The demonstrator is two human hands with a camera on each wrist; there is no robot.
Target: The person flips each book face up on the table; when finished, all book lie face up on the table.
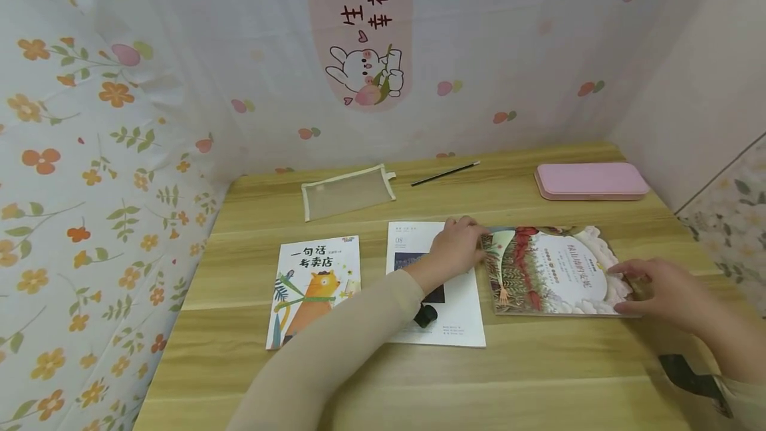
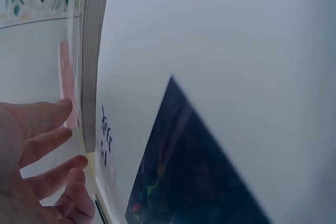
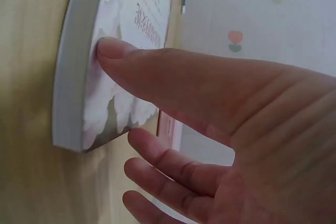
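A thick book with a red-and-green flowered cover (image 1: 559, 275) lies sideways on the table between both hands. My left hand (image 1: 456, 249) reaches over a white book (image 1: 463, 324) to the flowered book's left edge. In the left wrist view its relaxed fingers (image 2: 47, 121) are right by the page block (image 2: 92, 66). At the flowered book's right end, my right hand (image 1: 661, 294) has its thumb (image 3: 121, 51) at the cover's edge, the other fingers spread apart beyond the book's end. A black strap piece (image 1: 425, 316) shows below the left wrist.
A book with an orange cartoon animal (image 1: 320, 298) lies at the left, partly behind the left sleeve. Farther back are a mesh zip pouch (image 1: 347, 195), a thin black pen or refill (image 1: 445, 173) and a pink pencil case (image 1: 592, 180). Printed curtains hang behind the table.
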